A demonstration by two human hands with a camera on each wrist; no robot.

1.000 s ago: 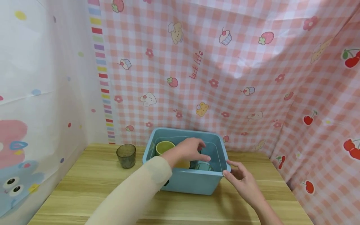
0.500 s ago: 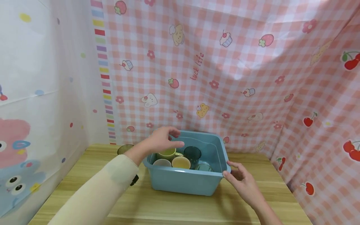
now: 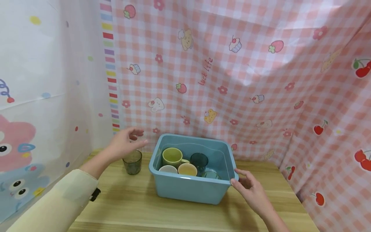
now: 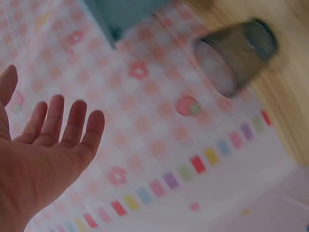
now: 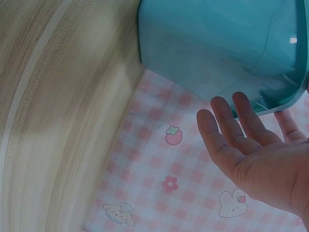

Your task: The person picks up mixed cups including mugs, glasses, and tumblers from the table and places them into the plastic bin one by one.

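Observation:
My left hand (image 3: 126, 141) hovers beside and above a smoky brown glass cup (image 3: 133, 163), holding nothing. In the left wrist view its fingers are spread loosely, well apart from the cup. A blue plastic bin (image 3: 191, 188) stands right of that cup. With thumb and forefinger, my right hand (image 3: 251, 190) grips the bin's right rim; the other fingers extend beneath it in the right wrist view. Inside the bin are a green mug (image 3: 172, 156), a white cup (image 3: 168, 169), a yellow cup (image 3: 187, 169), a dark glass cup (image 3: 199, 162) and a pale green glass (image 3: 211, 174).
Everything stands on a wood-grain table (image 3: 139, 206). A pink checked cloth (image 3: 174, 71) hangs directly behind the bin, with a white patterned cloth (image 3: 72, 106) along the left side.
My left hand has moved left, from over the bin's inside to above the brown glass cup, uncovering the cups in the bin. My right hand has stayed on the rim.

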